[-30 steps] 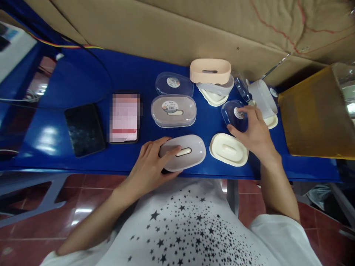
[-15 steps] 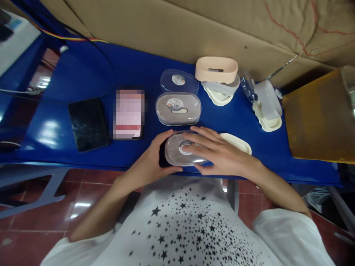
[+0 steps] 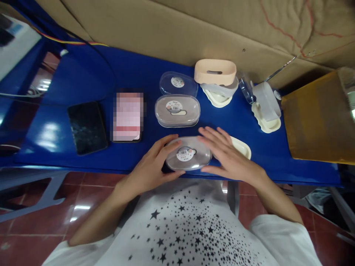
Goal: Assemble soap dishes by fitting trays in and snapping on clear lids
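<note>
At the table's front edge lies an oval soap box (image 3: 191, 153) with a clear lid and a round label. My left hand (image 3: 151, 162) grips its left end, the thumb along the front and the fingers round the far side. Over the right end is my right hand (image 3: 229, 157), fingers stretched out, the fingertips at the lid's rim. Partly behind that hand lies a cream oval tray (image 3: 242, 147). Just beyond, a second lidded soap box (image 3: 177, 111) rests on the table, with a loose clear lid (image 3: 179, 83) behind it.
A peach oval box (image 3: 215, 72) sits on a white box and a cream tray at the back. Further right are another white box (image 3: 266, 101), a clear lid and a cardboard box (image 3: 316, 118). A lit phone (image 3: 128, 116) and a dark tablet (image 3: 87, 127) lie left.
My right hand has drawn back to the right, off the middle of the lid, so the label now shows. My left fingers have come over the lid's left end.
</note>
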